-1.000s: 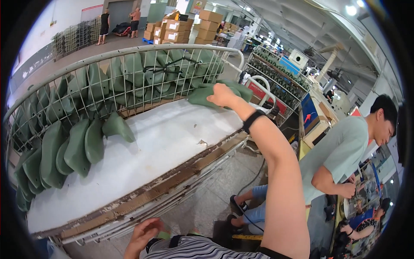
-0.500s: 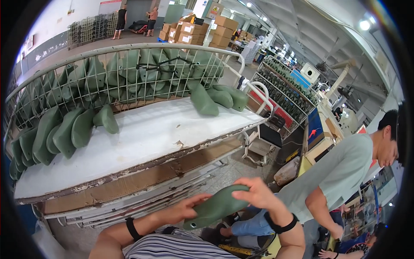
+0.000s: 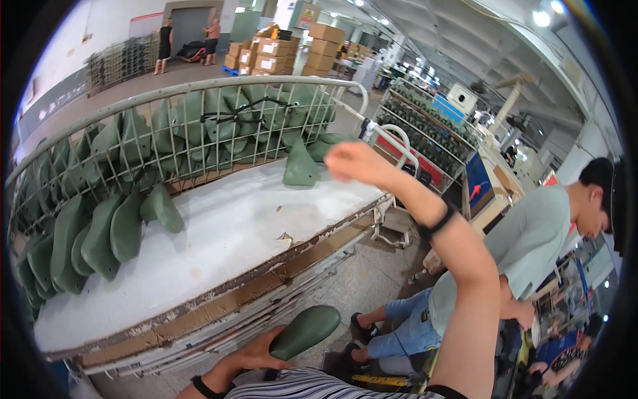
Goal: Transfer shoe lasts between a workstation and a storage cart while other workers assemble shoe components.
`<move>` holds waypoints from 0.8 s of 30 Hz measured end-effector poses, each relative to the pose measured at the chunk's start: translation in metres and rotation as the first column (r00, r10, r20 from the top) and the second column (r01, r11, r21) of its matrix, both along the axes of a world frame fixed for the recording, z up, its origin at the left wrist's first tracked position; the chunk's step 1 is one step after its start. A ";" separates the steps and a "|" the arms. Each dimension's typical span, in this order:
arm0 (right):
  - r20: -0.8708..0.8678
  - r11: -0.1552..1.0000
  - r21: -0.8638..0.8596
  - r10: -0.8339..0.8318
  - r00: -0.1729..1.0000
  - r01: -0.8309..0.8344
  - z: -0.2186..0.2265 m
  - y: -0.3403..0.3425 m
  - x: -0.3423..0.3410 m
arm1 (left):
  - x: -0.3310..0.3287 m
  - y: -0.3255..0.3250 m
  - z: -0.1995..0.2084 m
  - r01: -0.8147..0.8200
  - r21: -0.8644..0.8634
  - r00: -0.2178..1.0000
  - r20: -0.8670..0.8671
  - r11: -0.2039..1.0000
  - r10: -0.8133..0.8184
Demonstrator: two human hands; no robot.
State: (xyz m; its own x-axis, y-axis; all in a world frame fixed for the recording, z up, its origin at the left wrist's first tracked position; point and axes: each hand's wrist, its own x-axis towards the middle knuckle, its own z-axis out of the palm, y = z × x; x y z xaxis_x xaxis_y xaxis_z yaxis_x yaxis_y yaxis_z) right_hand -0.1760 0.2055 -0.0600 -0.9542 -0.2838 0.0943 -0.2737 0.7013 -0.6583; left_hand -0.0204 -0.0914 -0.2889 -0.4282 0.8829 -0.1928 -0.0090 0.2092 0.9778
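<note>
Near my waist, my left hand (image 3: 256, 351) grips a green shoe last (image 3: 307, 331), its rounded end pointing up and right. My right arm stretches over the white-covered shelf, with the right hand (image 3: 353, 163) at the shelf's far right end. Its fingers are curled and blurred; whether they touch anything is unclear. Just left of that hand a green shoe last (image 3: 301, 164) stands on the shelf. Another last (image 3: 323, 145) behind it is partly hidden by the hand. A row of similar lasts (image 3: 100, 236) leans along the shelf's left end.
A wire rack panel (image 3: 179, 136) rises behind the shelf, with many green lasts beyond it. A person in a light green shirt (image 3: 525, 233) stands close on my right. More lasts fill a rack (image 3: 425, 120) farther off. Cardboard boxes (image 3: 266, 56) are stacked at the back.
My right hand has let go of the held shoe last and moved up and forward to the shelf's right end. The left hand keeps the last, now lower and turned.
</note>
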 end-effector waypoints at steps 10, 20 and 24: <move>0.044 0.787 0.565 -0.329 0.943 0.248 -0.071 -0.049 -0.153 | 0.031 -0.073 -0.054 -0.206 0.077 0.964 0.189 0.975 0.189; 0.089 0.975 0.065 -0.220 0.972 0.214 -0.003 -0.105 0.036 | -0.004 -0.077 -0.069 -0.152 -0.322 0.804 0.509 0.934 0.307; 0.187 0.883 -0.370 -0.234 0.954 0.289 -0.019 -0.090 0.167 | -0.009 -0.048 -0.078 -0.164 -0.112 0.913 0.360 0.980 0.194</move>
